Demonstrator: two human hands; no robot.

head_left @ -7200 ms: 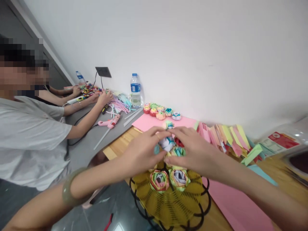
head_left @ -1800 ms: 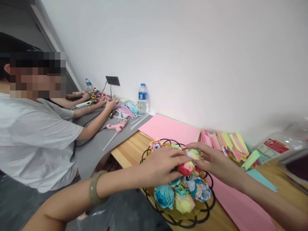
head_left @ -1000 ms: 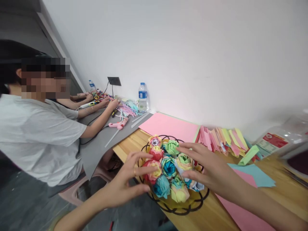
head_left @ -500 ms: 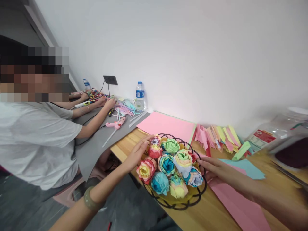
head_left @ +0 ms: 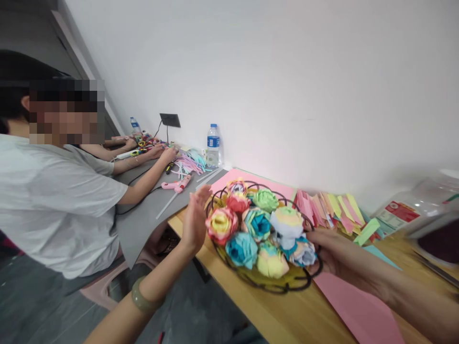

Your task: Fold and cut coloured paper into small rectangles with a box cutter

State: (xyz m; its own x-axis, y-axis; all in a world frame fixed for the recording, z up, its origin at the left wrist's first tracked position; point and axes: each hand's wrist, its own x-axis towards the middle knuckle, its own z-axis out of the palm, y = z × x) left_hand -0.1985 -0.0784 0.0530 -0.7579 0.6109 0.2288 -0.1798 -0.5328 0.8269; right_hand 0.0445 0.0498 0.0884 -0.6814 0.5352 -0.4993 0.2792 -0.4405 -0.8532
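A black wire-rimmed basket (head_left: 278, 288) with a yellow base holds several folded paper flowers (head_left: 256, 223) in red, yellow, green, blue and white. It is raised over the wooden table and tilted. My right hand (head_left: 333, 251) grips its right rim, with the fingertips partly hidden behind the edge. At the left rim stands my left hand (head_left: 195, 220), flat and upright with fingers stretched out. Whether its palm touches the wire I cannot tell.
Pink paper (head_left: 358, 306) lies on the wooden table (head_left: 229, 274). Folded paper strips (head_left: 333, 210) and a clear jar (head_left: 401, 208) are at the right. Left, a co-worker (head_left: 53, 191) sits at a grey mat with a pink glue gun (head_left: 177, 185); a water bottle (head_left: 213, 145) stands behind.
The basket of flowers has risen off the table and tipped, with my right hand on its rim. My left hand has moved off the flowers to the left rim, fingers now upright.
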